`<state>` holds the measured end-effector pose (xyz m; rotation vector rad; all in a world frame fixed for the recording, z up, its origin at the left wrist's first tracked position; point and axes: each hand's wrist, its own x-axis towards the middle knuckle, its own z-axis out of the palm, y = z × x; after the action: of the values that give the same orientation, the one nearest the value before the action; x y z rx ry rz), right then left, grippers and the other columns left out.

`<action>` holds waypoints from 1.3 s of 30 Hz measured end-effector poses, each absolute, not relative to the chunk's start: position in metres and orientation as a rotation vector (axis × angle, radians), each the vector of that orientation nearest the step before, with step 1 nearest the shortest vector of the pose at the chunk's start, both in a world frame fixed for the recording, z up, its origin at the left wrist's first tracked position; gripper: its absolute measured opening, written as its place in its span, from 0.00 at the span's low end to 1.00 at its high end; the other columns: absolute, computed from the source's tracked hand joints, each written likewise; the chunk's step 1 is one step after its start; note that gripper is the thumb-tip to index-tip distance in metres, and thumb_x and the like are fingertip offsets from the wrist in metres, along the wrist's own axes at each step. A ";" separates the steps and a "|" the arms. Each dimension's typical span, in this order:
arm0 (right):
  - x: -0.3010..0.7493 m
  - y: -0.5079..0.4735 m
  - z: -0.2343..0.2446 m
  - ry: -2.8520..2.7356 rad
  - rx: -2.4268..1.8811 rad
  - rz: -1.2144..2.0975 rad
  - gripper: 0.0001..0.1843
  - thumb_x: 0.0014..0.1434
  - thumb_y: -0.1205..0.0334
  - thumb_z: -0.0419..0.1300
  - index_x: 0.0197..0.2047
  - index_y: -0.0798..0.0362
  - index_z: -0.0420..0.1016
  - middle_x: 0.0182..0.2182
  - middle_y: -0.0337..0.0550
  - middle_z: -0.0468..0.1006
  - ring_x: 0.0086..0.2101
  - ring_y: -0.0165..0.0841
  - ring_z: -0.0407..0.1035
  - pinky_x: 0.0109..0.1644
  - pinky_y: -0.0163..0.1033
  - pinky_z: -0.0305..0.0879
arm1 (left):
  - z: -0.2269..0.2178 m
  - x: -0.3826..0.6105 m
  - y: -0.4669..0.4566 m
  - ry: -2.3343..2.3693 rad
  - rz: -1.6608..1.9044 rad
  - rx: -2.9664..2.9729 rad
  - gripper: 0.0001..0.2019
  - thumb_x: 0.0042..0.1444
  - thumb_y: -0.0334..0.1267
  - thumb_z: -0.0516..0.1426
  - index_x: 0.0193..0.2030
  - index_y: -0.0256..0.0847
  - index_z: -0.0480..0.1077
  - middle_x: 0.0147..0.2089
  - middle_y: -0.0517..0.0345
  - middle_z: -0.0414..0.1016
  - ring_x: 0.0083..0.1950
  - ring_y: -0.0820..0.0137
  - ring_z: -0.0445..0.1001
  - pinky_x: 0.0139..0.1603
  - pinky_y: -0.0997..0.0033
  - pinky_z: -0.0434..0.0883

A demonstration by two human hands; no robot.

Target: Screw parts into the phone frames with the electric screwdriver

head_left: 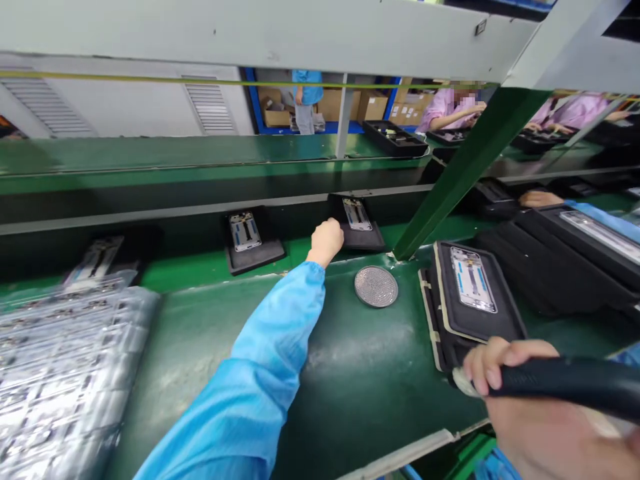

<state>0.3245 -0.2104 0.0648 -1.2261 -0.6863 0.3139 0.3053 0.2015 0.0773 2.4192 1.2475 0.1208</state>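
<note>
My left hand (327,241), in a blue sleeve, reaches forward with its fingers curled at the left edge of a black tray (367,240). Its fingertips are hidden, but the hand appears closed on that edge. A metal phone frame (358,215) lies in the tray. At lower right, my right hand (505,367) is wrapped round a thick black curved handle (570,385); what it belongs to cannot be made out. Something whitish (466,383) shows by its fingertips. Just beyond lies another black tray (505,313) holding a phone frame (473,279) with blue strips.
A round studded metal disc (376,287) rests on the green bench. Clear plastic trays of parts (65,373) are stacked left. More black trays (257,257) line the green strip. A green post (465,180) rises at right; a co-worker's hand (541,199) shows behind it.
</note>
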 end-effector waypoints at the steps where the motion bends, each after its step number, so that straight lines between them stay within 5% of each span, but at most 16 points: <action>1: 0.327 -0.193 0.071 -0.703 -1.160 0.353 0.46 0.66 0.07 0.51 0.49 0.37 0.91 0.31 0.46 0.73 0.27 0.46 0.69 0.29 0.57 0.74 | 0.085 0.288 0.201 1.257 0.141 2.440 0.18 0.89 0.35 0.56 0.74 0.29 0.79 0.71 0.24 0.86 0.75 0.44 0.88 0.76 0.51 0.82; 3: 0.335 -0.156 0.081 -0.758 -1.020 0.379 0.46 0.65 0.07 0.56 0.47 0.41 0.91 0.30 0.44 0.75 0.24 0.42 0.68 0.24 0.51 0.71 | 0.098 0.245 0.193 1.278 0.172 2.479 0.20 0.88 0.33 0.52 0.75 0.29 0.77 0.69 0.23 0.87 0.75 0.42 0.88 0.75 0.51 0.82; 8: 0.355 -0.065 0.081 -0.801 -0.849 0.384 0.26 0.68 0.29 0.75 0.49 0.42 0.82 0.27 0.33 0.75 0.21 0.35 0.67 0.23 0.42 0.69 | 0.090 0.118 0.140 1.189 0.296 2.583 0.24 0.85 0.36 0.53 0.80 0.33 0.75 0.60 0.34 0.93 0.63 0.45 0.95 0.64 0.53 0.88; 11: 0.358 -0.030 0.064 -0.743 -0.934 0.351 0.29 0.67 0.42 0.86 0.42 0.43 0.71 0.22 0.23 0.69 0.17 0.28 0.61 0.24 0.35 0.66 | 0.054 0.053 0.090 1.121 0.365 2.528 0.25 0.84 0.39 0.52 0.79 0.36 0.77 0.49 0.42 0.95 0.50 0.46 0.97 0.52 0.54 0.91; 14: 0.356 -0.016 0.045 -0.719 -0.986 0.363 0.33 0.67 0.39 0.86 0.40 0.44 0.68 0.21 0.22 0.68 0.16 0.26 0.61 0.22 0.33 0.65 | 0.012 0.009 0.036 1.093 0.446 2.438 0.25 0.83 0.41 0.51 0.77 0.38 0.79 0.42 0.47 0.94 0.38 0.50 0.95 0.43 0.58 0.91; 20: 0.358 -0.018 0.025 -0.731 -1.033 0.398 0.33 0.68 0.38 0.86 0.42 0.43 0.68 0.21 0.21 0.69 0.16 0.27 0.63 0.21 0.33 0.65 | -0.021 -0.039 -0.033 1.202 0.416 2.252 0.25 0.86 0.48 0.50 0.78 0.47 0.79 0.40 0.53 0.92 0.30 0.54 0.92 0.35 0.61 0.89; 23: 0.360 -0.019 0.023 -0.741 -1.057 0.406 0.32 0.69 0.37 0.85 0.43 0.43 0.68 0.21 0.21 0.69 0.16 0.28 0.64 0.21 0.34 0.66 | -0.010 -0.041 -0.024 1.278 0.343 2.299 0.23 0.87 0.52 0.54 0.76 0.49 0.81 0.45 0.53 0.91 0.35 0.56 0.92 0.36 0.62 0.88; 31: 0.363 -0.021 0.020 -0.735 -1.055 0.425 0.31 0.67 0.40 0.88 0.43 0.43 0.70 0.21 0.22 0.70 0.17 0.27 0.63 0.22 0.34 0.67 | 0.011 0.054 0.080 0.905 0.521 2.513 0.19 0.86 0.39 0.56 0.73 0.48 0.84 0.69 0.41 0.87 0.72 0.48 0.84 0.76 0.41 0.84; 39: 0.363 -0.023 0.019 -0.741 -1.040 0.413 0.30 0.69 0.41 0.86 0.43 0.43 0.71 0.22 0.23 0.70 0.18 0.27 0.64 0.23 0.33 0.67 | -0.008 0.068 0.094 0.713 0.385 2.500 0.23 0.87 0.40 0.59 0.81 0.48 0.81 0.76 0.41 0.86 0.77 0.48 0.81 0.82 0.38 0.79</action>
<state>0.3627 -0.0227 0.0191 -1.0401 -0.7405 0.4126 0.0684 0.0940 -0.0083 2.5000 0.7127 0.3847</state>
